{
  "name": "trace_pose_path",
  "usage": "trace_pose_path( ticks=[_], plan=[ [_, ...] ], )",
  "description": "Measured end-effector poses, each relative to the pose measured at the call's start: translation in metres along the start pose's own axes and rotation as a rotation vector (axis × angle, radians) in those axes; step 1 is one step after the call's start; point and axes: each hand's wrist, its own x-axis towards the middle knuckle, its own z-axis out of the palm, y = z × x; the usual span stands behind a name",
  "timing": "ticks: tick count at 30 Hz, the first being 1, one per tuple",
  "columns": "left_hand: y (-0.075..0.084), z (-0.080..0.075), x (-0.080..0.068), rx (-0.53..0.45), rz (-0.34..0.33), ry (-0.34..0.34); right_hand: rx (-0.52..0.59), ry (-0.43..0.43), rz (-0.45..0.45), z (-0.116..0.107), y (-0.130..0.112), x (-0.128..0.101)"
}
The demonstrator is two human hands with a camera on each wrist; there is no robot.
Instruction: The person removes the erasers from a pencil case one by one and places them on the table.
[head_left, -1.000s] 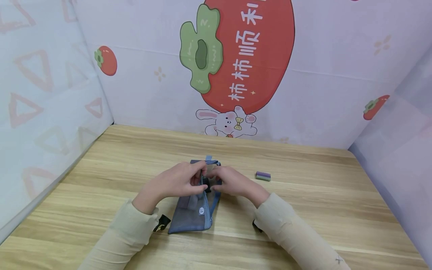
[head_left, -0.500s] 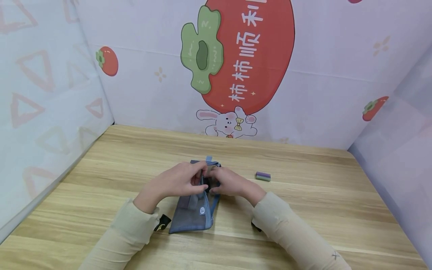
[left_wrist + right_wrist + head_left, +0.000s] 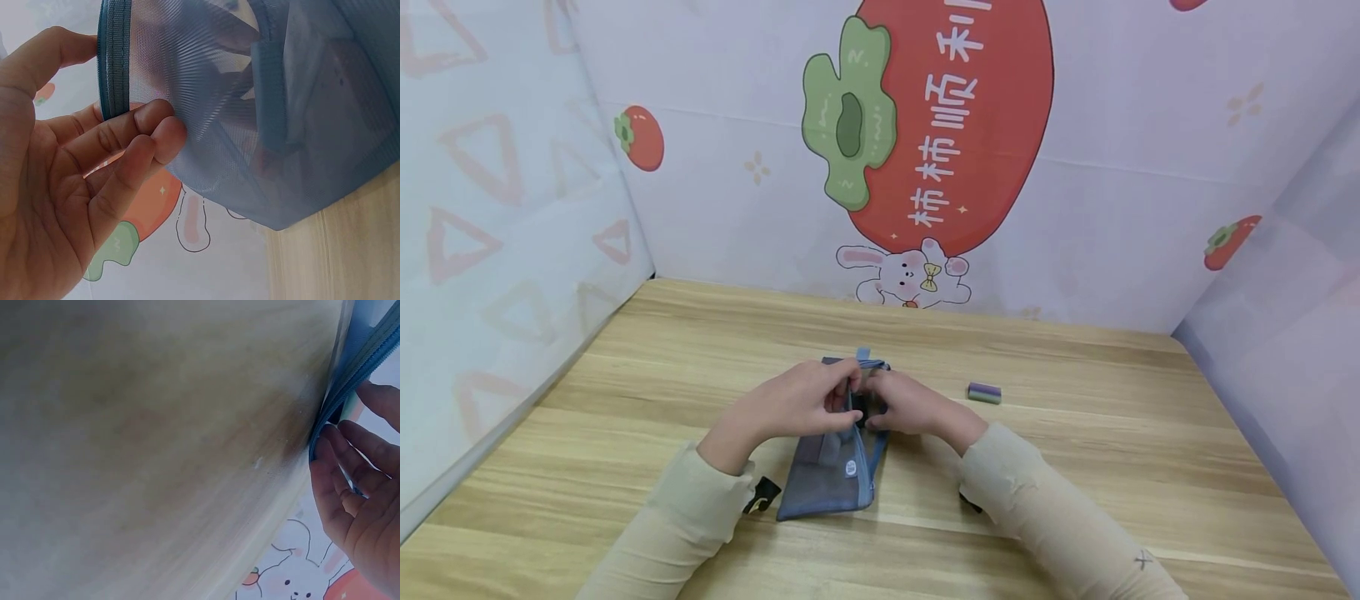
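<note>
A blue-grey mesh zipper pouch (image 3: 823, 493) lies on the table with its zipped side facing right and its mouth parted. My left hand (image 3: 793, 402) grips the zipper edge, thumb on one side and fingers against the mesh (image 3: 206, 106). Across the mouth, my right hand (image 3: 913, 404) has its curled fingertips on the opposite zipper edge (image 3: 331, 403). A small black item (image 3: 861, 410) shows in the opening between both hands; its kind is unclear. Through the mesh, pale and dark blocky shapes are visible inside. Parts of the right fingers are hidden by the pouch.
Right of the pouch lies a small purple-and-green striped piece (image 3: 984, 392). A black item with a gold mark (image 3: 763, 494) sits beside the left cuff. Another black thing (image 3: 970, 502) is partly covered by the right sleeve. Printed cloth walls (image 3: 737, 225) surround the wooden table (image 3: 1075, 367).
The right hand and forearm have shifted very slightly left at the pouch mouth. The left hand keeps its grip, and the pouch has barely moved.
</note>
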Motion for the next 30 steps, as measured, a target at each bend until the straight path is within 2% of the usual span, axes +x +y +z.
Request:
trace_pose_path(
  ticks=[7, 21, 30],
  plan=[
    [0.0003, -0.0001, 0.0, -0.005, 0.008, 0.003, -0.018, -0.003, -0.007, 0.0002, -0.0023, 0.0022],
    [0.0008, 0.0, 0.0003, -0.003, 0.014, -0.001, -0.044, -0.055, 0.053, 0.0002, -0.0058, 0.0032],
    [0.0008, 0.001, 0.0004, -0.023, 0.017, -0.001, -0.046, -0.058, 0.028, 0.0006, -0.003, 0.0032]
  ],
)
